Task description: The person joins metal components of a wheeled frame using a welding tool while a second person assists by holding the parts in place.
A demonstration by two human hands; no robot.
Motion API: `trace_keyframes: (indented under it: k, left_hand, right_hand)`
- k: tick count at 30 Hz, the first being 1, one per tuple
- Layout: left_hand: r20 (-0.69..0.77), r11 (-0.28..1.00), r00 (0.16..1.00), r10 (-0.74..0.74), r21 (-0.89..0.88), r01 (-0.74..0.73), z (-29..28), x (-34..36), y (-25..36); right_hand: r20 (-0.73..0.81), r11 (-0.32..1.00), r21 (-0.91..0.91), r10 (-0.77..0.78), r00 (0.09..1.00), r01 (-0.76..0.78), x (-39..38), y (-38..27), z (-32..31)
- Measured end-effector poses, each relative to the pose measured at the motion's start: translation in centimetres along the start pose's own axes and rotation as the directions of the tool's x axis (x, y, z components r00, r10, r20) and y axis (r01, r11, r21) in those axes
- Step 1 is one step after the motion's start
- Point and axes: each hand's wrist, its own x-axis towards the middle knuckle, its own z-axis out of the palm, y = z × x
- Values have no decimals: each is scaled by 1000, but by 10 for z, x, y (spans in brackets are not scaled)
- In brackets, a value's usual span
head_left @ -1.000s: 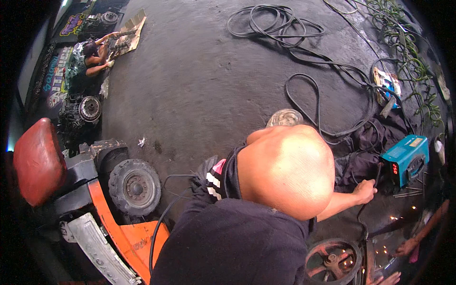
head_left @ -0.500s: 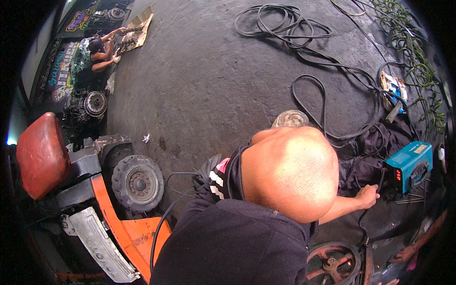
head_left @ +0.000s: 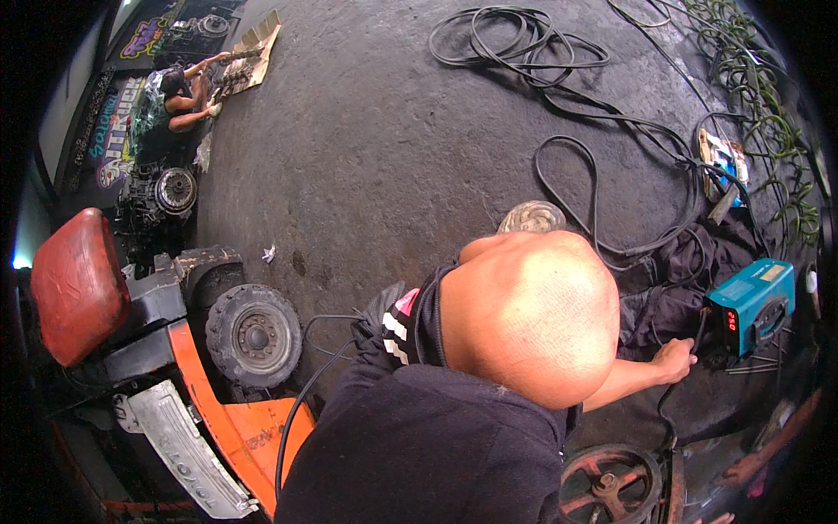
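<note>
Fingertips [head_left: 722, 519] dipped toward lower edge, hands [head_left: 674, 361]: left grasping black cable [head_left: 701, 327], right's state unclear

A bare right forearm [head_left: 628, 380] emerges right of centre in the frame, its elbow hidden behind a large, rounded, bare-skinned form, apparently a bent knee [head_left: 532, 319], that fills the middle. The forearm slants slightly upward toward the right, the wrist nearly in line with it. At its end, the bare right hand [head_left: 674, 361] has its fingers curled inward, the knuckles toward the right side of the frame; finer finger detail is too small to tell. Plain dark cloth [head_left: 436, 454] clothes the body across the bottom centre, reaching the lower edge.
</note>
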Motion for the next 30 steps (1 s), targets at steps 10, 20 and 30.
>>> trace_keyframes:
  k: [10, 20, 30]
  left_hand:
    - [-16, 994, 999, 43, 104, -41, -5, -5, 5]
    - [-116, 990, 986, 122, 86, -113, 10, 2, -10]
    - [-81, 987, 985, 149, 64, -144, 13, 7, -18]
  right_hand:
    - [109, 996, 76, 42, 993, -50, -13, 22, 7]
    - [127, 994, 81, 58, 990, -69, -9, 13, 6]
    - [156, 992, 87, 79, 985, -93, -15, 19, 9]
